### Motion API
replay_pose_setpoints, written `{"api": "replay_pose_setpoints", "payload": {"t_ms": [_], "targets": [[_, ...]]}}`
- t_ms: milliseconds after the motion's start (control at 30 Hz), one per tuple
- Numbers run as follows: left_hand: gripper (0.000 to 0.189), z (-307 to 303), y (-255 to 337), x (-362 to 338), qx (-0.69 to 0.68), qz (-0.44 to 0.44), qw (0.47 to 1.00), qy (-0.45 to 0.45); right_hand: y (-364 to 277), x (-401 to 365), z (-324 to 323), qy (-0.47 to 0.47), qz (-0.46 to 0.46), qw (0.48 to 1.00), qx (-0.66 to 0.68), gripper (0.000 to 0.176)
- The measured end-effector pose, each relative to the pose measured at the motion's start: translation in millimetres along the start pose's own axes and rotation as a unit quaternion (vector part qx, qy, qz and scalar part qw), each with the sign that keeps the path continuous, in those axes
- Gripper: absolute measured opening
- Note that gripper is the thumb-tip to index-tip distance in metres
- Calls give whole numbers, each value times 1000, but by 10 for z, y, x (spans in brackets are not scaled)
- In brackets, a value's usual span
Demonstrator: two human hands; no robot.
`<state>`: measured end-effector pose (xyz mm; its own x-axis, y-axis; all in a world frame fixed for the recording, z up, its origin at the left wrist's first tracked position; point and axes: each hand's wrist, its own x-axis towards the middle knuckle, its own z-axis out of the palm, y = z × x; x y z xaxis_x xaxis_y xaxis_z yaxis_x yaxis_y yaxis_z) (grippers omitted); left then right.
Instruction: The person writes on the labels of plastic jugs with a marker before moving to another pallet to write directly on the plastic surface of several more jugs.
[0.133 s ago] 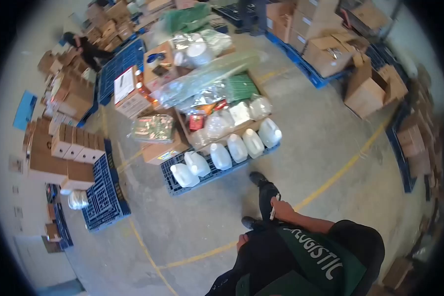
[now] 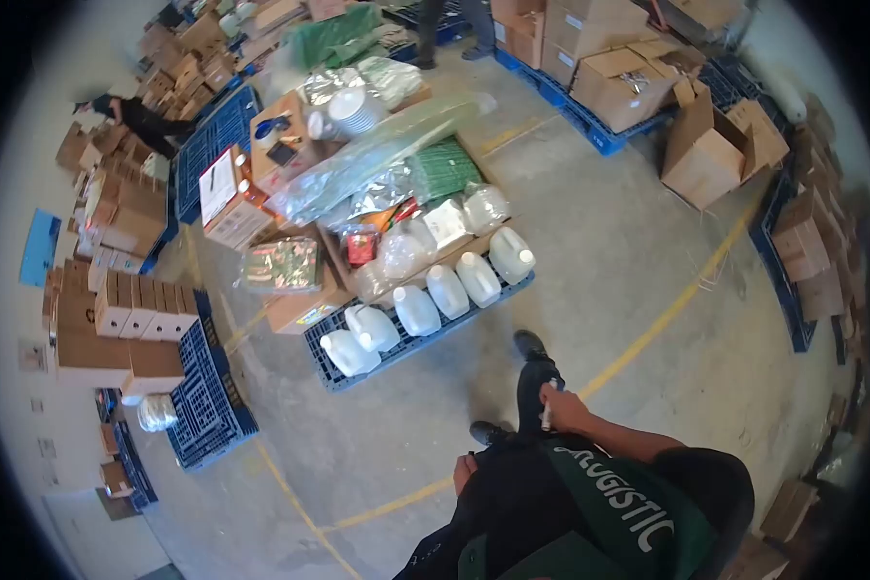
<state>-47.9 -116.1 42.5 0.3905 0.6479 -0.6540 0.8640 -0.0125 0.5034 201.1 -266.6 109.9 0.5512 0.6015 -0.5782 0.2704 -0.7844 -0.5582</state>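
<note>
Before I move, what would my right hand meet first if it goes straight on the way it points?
In the picture, your right hand would cross your own trouser leg first, but may pass above; depth is unclear.

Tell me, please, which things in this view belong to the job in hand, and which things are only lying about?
In the job, it seems:
- white item, held in the right hand

Only lying about, as far as I can judge:
- jugs
- bowls
- green pack
- open box
</note>
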Motion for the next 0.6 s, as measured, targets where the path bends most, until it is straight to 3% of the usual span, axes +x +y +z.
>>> {"api": "replay_pose_setpoints", "payload": {"t_ms": [67,167,233,267,300,333,400,433,500,567,600], "targets": [[33,9,265,44,-1,57,998,5,272,-40,-188,-24,69,996,50,43],[31,306,879,167,14,92,995,-48,854,38,-436,-16,64,998,14,36],[30,574,1174,343,62,101,992,-53,1325,351,-616,-7,86,992,88,32],[30,654,1302,484,83,123,978,-144,1483,562,-784,16,114,982,150,31],[31,801,1413,662,95,144,957,-231,1638,821,-897,110,87,977,163,29],[31,946,1430,900,84,208,951,-214,1971,1208,-846,232,47,956,174,26],[30,1043,1869,1393,31,145,964,-219,2291,1987,-994,388,25,892,230,26],[26,1160,2048,1720,36,235,957,-165,2302,2308,-1162,371,52,865,335,26],[26,1341,2490,2411,31,189,972,-136,2427,3031,-1196,369,59,805,462,28],[23,1575,2808,3210,7,364,929,-73,2651,3818,-958,398,36,757,517,29],[23,1715,2986,3580,35,405,912,-60,2733,4179,-857,406,30,732,546,30]]}}
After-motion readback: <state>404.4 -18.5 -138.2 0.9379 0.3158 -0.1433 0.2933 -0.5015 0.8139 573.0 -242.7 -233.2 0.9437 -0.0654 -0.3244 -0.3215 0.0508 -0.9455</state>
